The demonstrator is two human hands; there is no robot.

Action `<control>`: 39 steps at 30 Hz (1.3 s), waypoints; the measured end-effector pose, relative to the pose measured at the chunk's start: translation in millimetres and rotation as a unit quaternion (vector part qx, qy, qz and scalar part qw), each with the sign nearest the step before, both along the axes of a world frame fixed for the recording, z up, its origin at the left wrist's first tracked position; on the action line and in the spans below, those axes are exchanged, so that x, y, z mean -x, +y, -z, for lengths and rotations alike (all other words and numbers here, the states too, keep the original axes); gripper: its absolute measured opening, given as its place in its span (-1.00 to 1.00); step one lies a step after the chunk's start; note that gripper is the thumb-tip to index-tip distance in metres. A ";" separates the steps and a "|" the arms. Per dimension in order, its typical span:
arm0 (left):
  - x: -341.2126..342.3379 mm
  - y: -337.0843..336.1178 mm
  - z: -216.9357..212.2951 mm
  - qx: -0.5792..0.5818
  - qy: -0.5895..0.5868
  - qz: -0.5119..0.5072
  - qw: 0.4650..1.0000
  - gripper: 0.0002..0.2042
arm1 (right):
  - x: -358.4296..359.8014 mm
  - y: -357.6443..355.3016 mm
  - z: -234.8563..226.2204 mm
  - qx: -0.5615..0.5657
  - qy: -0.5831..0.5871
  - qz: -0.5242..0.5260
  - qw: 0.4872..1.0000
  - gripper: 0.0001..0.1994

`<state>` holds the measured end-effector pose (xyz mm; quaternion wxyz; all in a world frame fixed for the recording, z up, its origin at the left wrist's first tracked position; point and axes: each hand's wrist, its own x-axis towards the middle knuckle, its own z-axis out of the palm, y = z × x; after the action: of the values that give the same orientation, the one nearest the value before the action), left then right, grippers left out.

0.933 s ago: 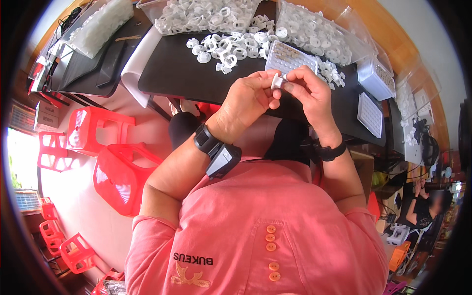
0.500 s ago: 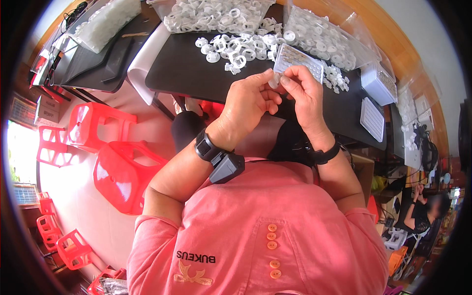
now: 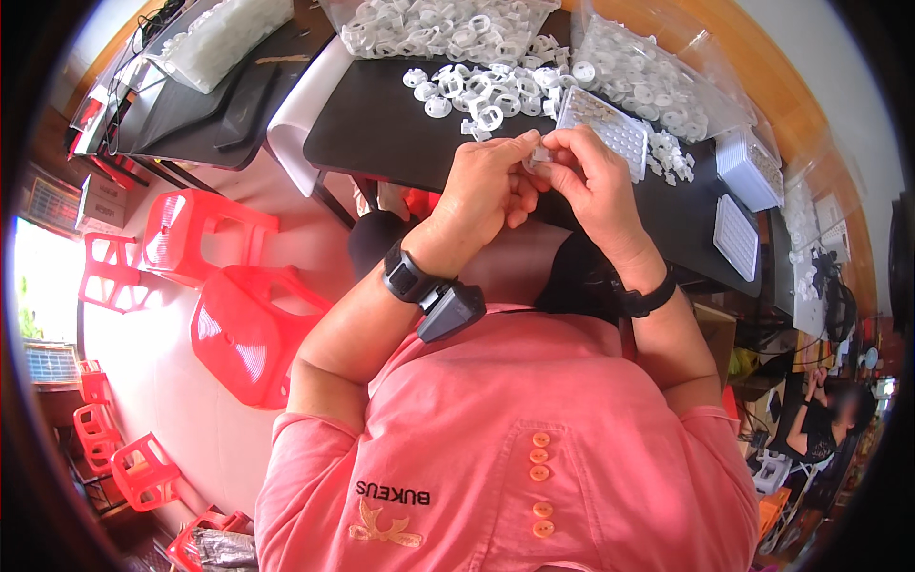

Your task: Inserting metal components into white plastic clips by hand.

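At the near edge of the black table (image 3: 381, 133), both hands meet over one small white plastic part (image 3: 539, 155). The left hand (image 3: 486, 186) rises from a forearm bent steeply up and inward, a black wrist device (image 3: 431, 291) strapped below it, and its fingers curl together with thumb and forefinger pressed on the part's left side. The right hand (image 3: 596, 181) comes in from the opposite side, wrist wearing a black band (image 3: 646, 297), knuckles arched, its fingers pinching the same part from the right. The part sits between the two sets of fingertips, just above the table's front edge; it is too small and too covered to tell which way it points or how its long axis runs. Just beyond the right hand lies a white rectangular tray (image 3: 603, 132) with a grid of small cells, tilted diagonally on the table. Farther back on the table is a scattered heap of white plastic rings (image 3: 477, 86). Left of the table, on the floor, stand red plastic stools (image 3: 205, 234).
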<state>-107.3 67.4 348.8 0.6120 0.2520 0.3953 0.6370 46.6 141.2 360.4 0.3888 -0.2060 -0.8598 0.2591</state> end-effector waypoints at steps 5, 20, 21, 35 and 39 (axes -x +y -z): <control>6.4 -6.5 -10.8 0.030 0.068 0.016 0.997 -0.66 | 5.7 4.1 6.6 0.046 -0.024 0.022 0.998 -0.82; 10.5 11.1 43.8 -0.123 0.672 -0.335 0.649 -0.66 | 36.4 18.6 29.7 -0.243 -0.154 0.180 0.941 -0.88; 10.3 11.5 44.8 -0.130 0.681 -0.338 0.637 -0.66 | 35.9 18.9 31.6 -0.252 -0.150 0.175 0.940 -0.87; 11.9 2.2 38.9 -0.152 0.676 -0.300 0.655 -0.58 | 3.3 22.4 3.3 -0.039 -0.156 0.082 0.984 -0.79; 4.3 2.4 36.1 -0.133 0.696 -0.262 0.656 -0.50 | 6.6 23.4 6.4 -0.055 -0.188 0.084 0.977 -0.78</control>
<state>-111.5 69.8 312.6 -0.0738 0.5862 0.6665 0.4547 40.0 164.6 354.1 0.2509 -0.3003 -0.9104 0.1342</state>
